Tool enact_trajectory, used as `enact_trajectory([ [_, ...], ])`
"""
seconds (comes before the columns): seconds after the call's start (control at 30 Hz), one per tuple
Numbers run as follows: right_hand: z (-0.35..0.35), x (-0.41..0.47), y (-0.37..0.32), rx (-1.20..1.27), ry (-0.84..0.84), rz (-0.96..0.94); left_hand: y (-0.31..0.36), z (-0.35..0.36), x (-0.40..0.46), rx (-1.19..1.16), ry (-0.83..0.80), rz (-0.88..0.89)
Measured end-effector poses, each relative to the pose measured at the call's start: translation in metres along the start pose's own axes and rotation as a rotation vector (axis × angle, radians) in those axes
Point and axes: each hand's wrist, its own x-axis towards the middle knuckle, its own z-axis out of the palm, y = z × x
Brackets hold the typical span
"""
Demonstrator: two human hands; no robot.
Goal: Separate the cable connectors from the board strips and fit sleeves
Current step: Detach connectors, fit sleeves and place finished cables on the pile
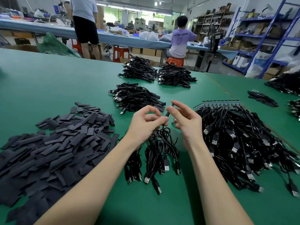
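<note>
On the green tabletop (48, 82) a wide heap of flat black sleeves (53, 143) lay toward the left edge. Three piles of finished cables were further back: one pile (134, 97) near the middle and two piles (138, 69) (175, 75) side by side at the far edge. To the right a big heap of USB cables (240, 137) lay, and at its far side the blue board strips (217, 103) were still joined to the cable ends. A small loose bundle of cables (155, 153) lay between the two forearms, toward the near edge. Beyond the table one person (84, 21) was standing and another (180, 39) was sitting on an orange stool (176, 60).

The left hand (144, 124) pinched a thin black cable end (168, 112) between thumb and curled fingers, and the cable end stood up tilted between the hands. The right hand (186, 120) was loosely spread; its thumb tip seemed to touch the cable end, but I cannot tell surely.
</note>
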Motion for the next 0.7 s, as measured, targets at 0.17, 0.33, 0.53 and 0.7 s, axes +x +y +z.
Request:
enact_trajectory([
  [0.17, 0.0, 0.0, -0.001, 0.002, 0.006, 0.014, 0.0, 0.0, 0.0, 0.029, -0.004, -0.003],
  [0.33, -0.004, 0.008, -0.017, -0.061, -0.037, -0.055, 0.008, -0.001, 0.005, 0.298, -0.099, 0.038],
  [0.53, -0.024, 0.011, -0.052, -0.642, -0.32, 0.366, 0.011, 0.0, 0.01, 0.259, 0.056, 0.092],
  [0.7, -0.029, 0.003, -0.073, -0.834, -0.728, 0.497, 0.009, 0.006, 0.015, 0.176, 0.191, 0.061],
])
